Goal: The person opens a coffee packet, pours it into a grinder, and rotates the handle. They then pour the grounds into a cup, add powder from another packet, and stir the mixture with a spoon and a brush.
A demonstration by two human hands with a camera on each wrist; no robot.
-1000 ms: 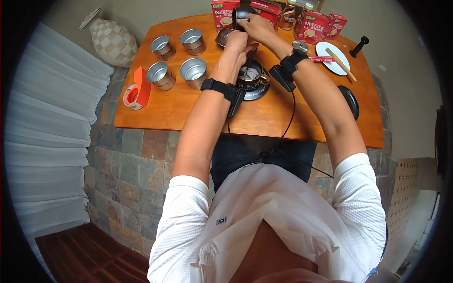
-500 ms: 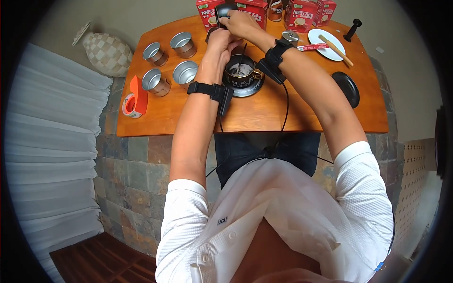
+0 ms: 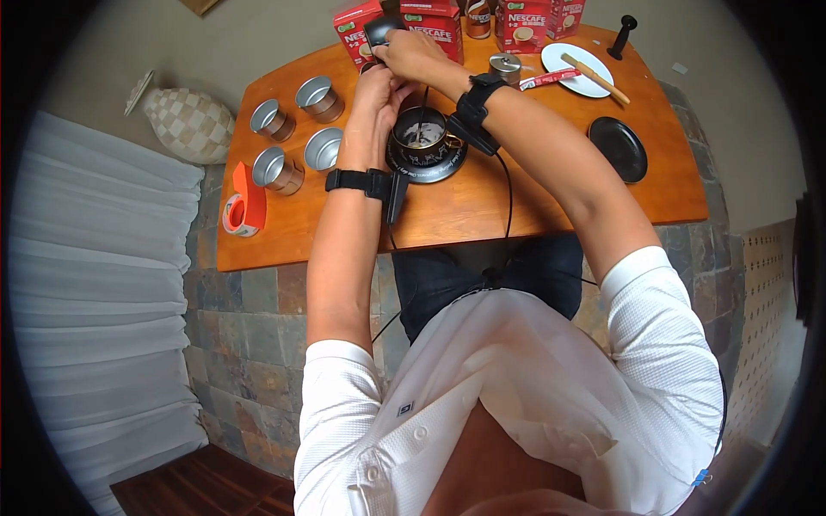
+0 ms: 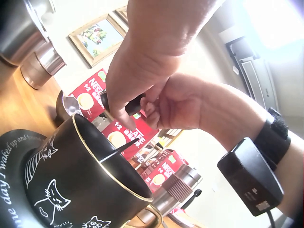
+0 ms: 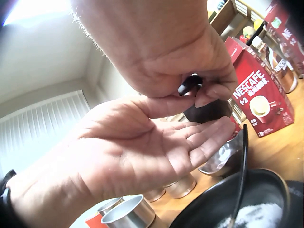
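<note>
In the head view my right hand [image 3: 413, 56] pinches the handle of a black cup [image 3: 381, 31] in front of the red boxes. Just below it is my left hand [image 3: 377, 93]; the right wrist view shows its palm [image 5: 142, 152] upward and fingers straight, close under the right hand [image 5: 175, 52]. A black mug [image 3: 420, 142] with a gold rim and cat drawings stands on a dark saucer [image 3: 439, 175]. White powder [image 5: 259, 216] and a thin dark stick [image 5: 242, 175] are in it. Behind the left hand is a metal bowl [image 5: 223, 157].
Several metal cups [image 3: 318, 99] stand at the left beside orange tape [image 3: 245, 211]. Red boxes [image 3: 523, 30] line the back. A white plate [image 3: 594, 79] with a brush, a lidded canister [image 3: 505, 69] and a black dish [image 3: 618, 148] are at the right.
The head view has shifted, so the table's things appear farther left. Relative to the mug, both hands and the black cup have moved slightly left. The right hand keeps its hold.
</note>
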